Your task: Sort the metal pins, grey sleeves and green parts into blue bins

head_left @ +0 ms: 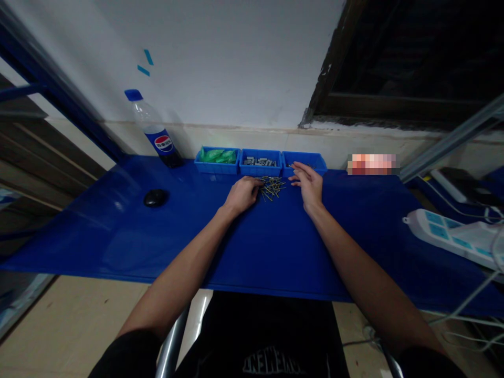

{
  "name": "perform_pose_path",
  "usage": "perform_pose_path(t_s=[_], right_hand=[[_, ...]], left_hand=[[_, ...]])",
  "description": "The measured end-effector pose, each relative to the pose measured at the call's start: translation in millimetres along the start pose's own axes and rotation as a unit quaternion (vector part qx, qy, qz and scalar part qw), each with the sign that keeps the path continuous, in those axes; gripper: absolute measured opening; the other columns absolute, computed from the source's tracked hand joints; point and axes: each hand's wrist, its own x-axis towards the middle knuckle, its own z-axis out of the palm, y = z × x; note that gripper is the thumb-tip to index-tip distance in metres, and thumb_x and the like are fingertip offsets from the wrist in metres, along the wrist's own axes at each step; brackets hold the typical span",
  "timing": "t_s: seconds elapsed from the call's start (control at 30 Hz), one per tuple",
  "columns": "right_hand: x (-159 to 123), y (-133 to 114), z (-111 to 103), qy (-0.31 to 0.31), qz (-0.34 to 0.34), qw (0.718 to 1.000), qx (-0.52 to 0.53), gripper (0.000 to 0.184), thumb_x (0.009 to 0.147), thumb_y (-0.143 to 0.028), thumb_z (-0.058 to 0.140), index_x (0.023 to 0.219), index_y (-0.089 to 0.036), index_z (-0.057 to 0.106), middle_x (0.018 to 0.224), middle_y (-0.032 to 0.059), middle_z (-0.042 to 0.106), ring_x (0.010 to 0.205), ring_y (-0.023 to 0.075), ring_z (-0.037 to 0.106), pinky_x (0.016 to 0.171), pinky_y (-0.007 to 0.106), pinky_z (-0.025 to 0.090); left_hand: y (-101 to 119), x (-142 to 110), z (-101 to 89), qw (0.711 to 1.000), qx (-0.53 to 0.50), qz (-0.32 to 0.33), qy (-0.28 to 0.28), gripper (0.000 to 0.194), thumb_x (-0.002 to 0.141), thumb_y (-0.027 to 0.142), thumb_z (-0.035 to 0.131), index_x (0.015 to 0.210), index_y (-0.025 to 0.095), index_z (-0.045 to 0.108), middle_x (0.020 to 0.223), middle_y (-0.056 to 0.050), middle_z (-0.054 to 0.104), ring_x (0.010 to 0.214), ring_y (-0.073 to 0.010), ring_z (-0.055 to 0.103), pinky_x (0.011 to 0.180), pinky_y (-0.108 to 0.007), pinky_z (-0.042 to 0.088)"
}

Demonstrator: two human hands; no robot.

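Observation:
A small heap of brass-coloured screws [271, 188] lies on the blue table [118, 231] in front of three blue bins. My left hand [243, 193] rests at the heap's left edge, fingers curled down onto the screws. My right hand [307, 181] lies at the heap's right, fingers stretched out flat toward the screws and the right bin [305, 157]. The left bin [218, 160] holds green plastic pieces. Grey metal parts fill the middle bin [260, 162].
A cola bottle [153, 130] stands at the back left by the wall. A black mouse-like object [156, 198] lies left of centre. A white power strip [452, 236] with cables sits at the right edge. A metal chair frame shows below the table's front edge.

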Motion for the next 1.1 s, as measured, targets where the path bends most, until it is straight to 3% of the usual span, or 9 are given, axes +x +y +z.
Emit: perform_pose_path(t_s=[0.2,0.43,0.63,0.9,1.1], right_hand=[[-3,0,2,-0.028,-0.007,1.000,-0.013,0.032,0.086,-0.039,0.065,0.115,-0.027,0.074,0.117,0.0085,0.077,0.075,0.0180,0.073,0.062,0.032,0.057],[-9,-5,7,-0.029,0.007,0.999,0.020,0.026,0.081,-0.038,0.071,0.103,-0.025,0.076,0.107,0.0083,0.079,0.069,0.0163,0.071,0.058,0.030,0.053],[-12,-10,8,-0.066,0.006,0.998,0.002,0.027,0.082,-0.040,0.069,0.104,-0.024,0.075,0.093,0.0053,0.080,0.064,0.0147,0.068,0.059,0.029,0.052],[-17,-13,11,-0.172,0.013,0.985,0.009,0.033,0.081,-0.043,0.072,0.106,-0.022,0.078,0.084,0.0058,0.080,0.062,0.0156,0.066,0.060,0.031,0.052],[-18,-16,12,-0.179,0.038,0.982,0.042,0.028,0.074,-0.043,0.080,0.093,-0.021,0.081,0.083,0.0071,0.080,0.064,0.0165,0.067,0.060,0.031,0.051]], left_hand=[[3,-1,-5.3,1.000,-0.002,-0.021,0.011,0.035,0.092,0.005,0.055,0.111,0.019,0.080,0.114,-0.010,0.078,0.106,-0.0268,0.073,0.100,-0.039,0.057],[-2,0,-2.6,0.995,-0.065,-0.026,0.072,0.030,0.091,0.006,0.056,0.108,0.014,0.079,0.107,-0.011,0.077,0.093,-0.0223,0.073,0.092,-0.035,0.060],[10,4,-3.0,0.961,-0.219,-0.076,0.153,0.019,0.087,0.014,0.070,0.105,0.013,0.077,0.104,-0.011,0.078,0.088,-0.0192,0.075,0.084,-0.033,0.064],[25,7,-0.9,0.902,-0.394,-0.119,0.130,0.026,0.078,0.020,0.082,0.102,0.012,0.076,0.105,-0.013,0.080,0.093,-0.0216,0.077,0.082,-0.034,0.066],[24,8,-2.8,0.889,-0.424,-0.120,0.122,0.028,0.078,0.023,0.084,0.102,0.011,0.076,0.105,-0.014,0.080,0.096,-0.0228,0.078,0.085,-0.034,0.066]])
